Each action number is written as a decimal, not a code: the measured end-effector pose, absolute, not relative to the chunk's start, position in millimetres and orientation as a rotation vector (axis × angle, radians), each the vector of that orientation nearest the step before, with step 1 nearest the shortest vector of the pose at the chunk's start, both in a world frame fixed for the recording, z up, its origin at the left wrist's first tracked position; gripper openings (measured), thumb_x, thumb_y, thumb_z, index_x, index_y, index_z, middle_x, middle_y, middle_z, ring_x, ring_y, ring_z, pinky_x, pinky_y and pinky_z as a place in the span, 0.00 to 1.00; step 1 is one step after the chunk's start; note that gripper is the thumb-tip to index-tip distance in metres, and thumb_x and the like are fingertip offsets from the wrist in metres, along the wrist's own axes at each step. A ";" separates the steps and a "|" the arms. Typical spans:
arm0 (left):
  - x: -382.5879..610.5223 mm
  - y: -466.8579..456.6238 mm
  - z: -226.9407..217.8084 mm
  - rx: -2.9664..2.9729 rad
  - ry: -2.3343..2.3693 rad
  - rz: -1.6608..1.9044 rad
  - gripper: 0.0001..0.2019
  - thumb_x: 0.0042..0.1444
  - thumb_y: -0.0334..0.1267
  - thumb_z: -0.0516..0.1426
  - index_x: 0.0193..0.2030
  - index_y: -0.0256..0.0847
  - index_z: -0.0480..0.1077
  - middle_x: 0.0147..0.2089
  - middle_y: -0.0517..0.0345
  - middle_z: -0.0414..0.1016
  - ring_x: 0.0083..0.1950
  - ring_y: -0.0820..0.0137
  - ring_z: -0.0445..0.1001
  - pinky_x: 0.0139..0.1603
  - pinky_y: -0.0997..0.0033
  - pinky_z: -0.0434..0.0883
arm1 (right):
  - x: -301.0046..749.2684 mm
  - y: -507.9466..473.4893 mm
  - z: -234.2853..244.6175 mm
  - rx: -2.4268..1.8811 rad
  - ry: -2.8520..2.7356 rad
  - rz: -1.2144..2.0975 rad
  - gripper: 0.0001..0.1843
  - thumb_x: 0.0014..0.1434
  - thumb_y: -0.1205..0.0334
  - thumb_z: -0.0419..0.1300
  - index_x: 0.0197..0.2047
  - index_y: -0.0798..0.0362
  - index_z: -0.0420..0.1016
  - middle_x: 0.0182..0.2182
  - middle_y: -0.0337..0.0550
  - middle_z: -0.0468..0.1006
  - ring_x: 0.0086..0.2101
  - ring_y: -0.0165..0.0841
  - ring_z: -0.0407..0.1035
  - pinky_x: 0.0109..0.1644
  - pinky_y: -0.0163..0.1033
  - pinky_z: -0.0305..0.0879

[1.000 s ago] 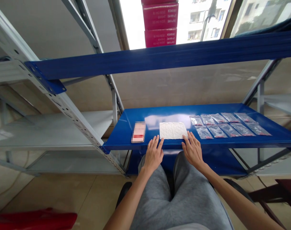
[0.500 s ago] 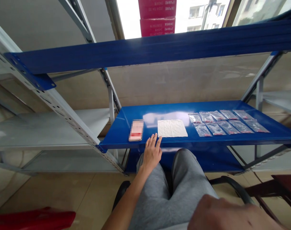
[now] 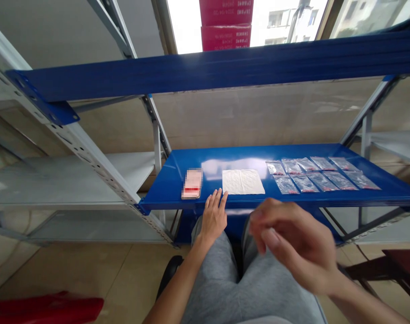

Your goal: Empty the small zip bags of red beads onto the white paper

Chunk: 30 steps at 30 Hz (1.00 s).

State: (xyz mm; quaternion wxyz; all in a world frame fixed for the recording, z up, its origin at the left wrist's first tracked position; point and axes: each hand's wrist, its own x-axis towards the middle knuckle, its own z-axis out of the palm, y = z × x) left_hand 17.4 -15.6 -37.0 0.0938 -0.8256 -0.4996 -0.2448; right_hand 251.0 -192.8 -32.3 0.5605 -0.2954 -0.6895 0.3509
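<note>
My left hand (image 3: 214, 216) lies open at the front edge of a blue steel shelf (image 3: 326, 200), its fingertips on the lip and its fingers apart. Just beyond it sit a white folded pad of cloth or paper (image 3: 243, 182) and, to the left, a pixelated pink-and-white packet (image 3: 192, 183). Several clear zip bags with red seals (image 3: 322, 175) lie in two rows at the right. My right hand (image 3: 292, 243) is blurred, hanging in the air below the shelf edge. Its fingers are curled together, with nothing visible in them.
A blue crossbeam (image 3: 225, 67) spans the view above the shelf, with grey perforated uprights (image 3: 86, 153) at the left. Grey shelves stand to both sides. My grey-trousered knees lie below the shelf. A red item (image 3: 46, 308) lies on the tiled floor.
My right hand has come up from the bottom right corner toward the shelf edge, its fingers curling. My left hand and the items on the shelf stay in place.
</note>
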 end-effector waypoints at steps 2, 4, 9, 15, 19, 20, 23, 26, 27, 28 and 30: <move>17.5 -15.3 -37.5 -2.441 -1.482 -0.722 0.35 0.62 0.25 0.50 0.77 0.36 0.51 0.77 0.41 0.57 0.78 0.54 0.53 0.75 0.47 0.59 | 236.6 -103.7 47.4 -0.824 -1.490 0.823 0.09 0.66 0.54 0.64 0.46 0.47 0.73 0.33 0.41 0.78 0.27 0.33 0.72 0.30 0.40 0.71; 17.5 -14.7 -38.0 -2.433 -1.484 -0.719 0.35 0.62 0.26 0.50 0.77 0.37 0.51 0.77 0.42 0.56 0.78 0.54 0.54 0.75 0.47 0.59 | 234.1 -40.6 85.3 -0.913 -1.411 0.686 0.12 0.65 0.51 0.64 0.38 0.49 0.69 0.26 0.35 0.72 0.23 0.29 0.67 0.27 0.36 0.65; 16.5 -14.1 -37.0 -2.449 -1.484 -0.727 0.36 0.61 0.25 0.50 0.77 0.37 0.49 0.77 0.43 0.56 0.79 0.56 0.52 0.75 0.47 0.59 | 269.8 6.2 25.5 -1.391 -1.444 0.373 0.17 0.65 0.46 0.59 0.35 0.52 0.72 0.29 0.43 0.77 0.31 0.36 0.71 0.32 0.39 0.63; 13.9 -13.9 -37.4 -2.476 -1.461 -0.708 0.38 0.60 0.24 0.50 0.77 0.34 0.47 0.78 0.42 0.55 0.79 0.55 0.52 0.75 0.48 0.58 | 288.5 0.4 -19.1 -1.437 -1.561 0.189 0.17 0.69 0.49 0.53 0.43 0.53 0.74 0.35 0.48 0.79 0.29 0.36 0.70 0.36 0.43 0.67; 8.6 -13.7 -35.8 -2.501 -1.447 -0.687 0.40 0.59 0.22 0.49 0.78 0.35 0.44 0.79 0.42 0.52 0.79 0.55 0.51 0.75 0.47 0.59 | 286.8 -15.5 -18.0 -1.363 -1.653 0.067 0.13 0.69 0.54 0.51 0.47 0.51 0.73 0.38 0.49 0.78 0.35 0.39 0.73 0.41 0.44 0.70; 7.1 -13.2 -34.6 -2.516 -1.441 -0.677 0.40 0.58 0.23 0.49 0.78 0.35 0.44 0.79 0.42 0.51 0.79 0.55 0.50 0.75 0.47 0.59 | 288.2 -21.6 -17.8 -1.345 -1.687 0.038 0.12 0.69 0.55 0.51 0.47 0.51 0.73 0.38 0.49 0.77 0.37 0.40 0.73 0.43 0.44 0.71; 3.4 -11.7 -27.5 -2.573 -1.403 -0.635 0.41 0.57 0.22 0.49 0.78 0.35 0.45 0.79 0.42 0.52 0.79 0.57 0.50 0.75 0.49 0.60 | 299.2 -42.9 -19.5 -1.418 -1.740 -0.040 0.10 0.69 0.57 0.51 0.44 0.49 0.72 0.36 0.48 0.77 0.39 0.42 0.74 0.45 0.45 0.70; -1.3 -17.6 -12.9 -2.618 -1.367 -0.620 0.36 0.59 0.22 0.47 0.76 0.36 0.51 0.76 0.43 0.59 0.77 0.59 0.57 0.73 0.53 0.64 | 321.5 -64.0 -29.3 -1.788 -1.809 0.016 0.11 0.68 0.55 0.51 0.43 0.48 0.73 0.35 0.47 0.79 0.33 0.42 0.76 0.35 0.44 0.68; -5.1 -23.1 -6.5 -2.637 -1.370 -0.616 0.32 0.62 0.24 0.47 0.74 0.38 0.56 0.73 0.44 0.64 0.75 0.59 0.62 0.71 0.55 0.66 | 331.0 -70.1 -34.6 -1.962 -1.862 0.075 0.11 0.68 0.53 0.53 0.40 0.48 0.73 0.33 0.47 0.79 0.30 0.43 0.76 0.32 0.44 0.67; -11.1 -30.9 0.3 -2.640 -1.423 -0.625 0.28 0.64 0.26 0.47 0.70 0.40 0.61 0.69 0.45 0.69 0.71 0.60 0.67 0.69 0.57 0.69 | 341.3 -75.7 -40.5 -2.113 -1.916 0.145 0.11 0.67 0.52 0.55 0.38 0.48 0.74 0.32 0.48 0.79 0.29 0.45 0.76 0.32 0.44 0.66; -31.6 -52.5 11.9 -2.667 -1.608 -0.548 0.20 0.68 0.33 0.45 0.60 0.44 0.71 0.56 0.48 0.78 0.58 0.61 0.77 0.60 0.59 0.75 | 362.9 -86.0 -51.5 -2.367 -1.918 0.352 0.11 0.61 0.53 0.62 0.32 0.51 0.73 0.29 0.51 0.78 0.30 0.49 0.78 0.31 0.46 0.67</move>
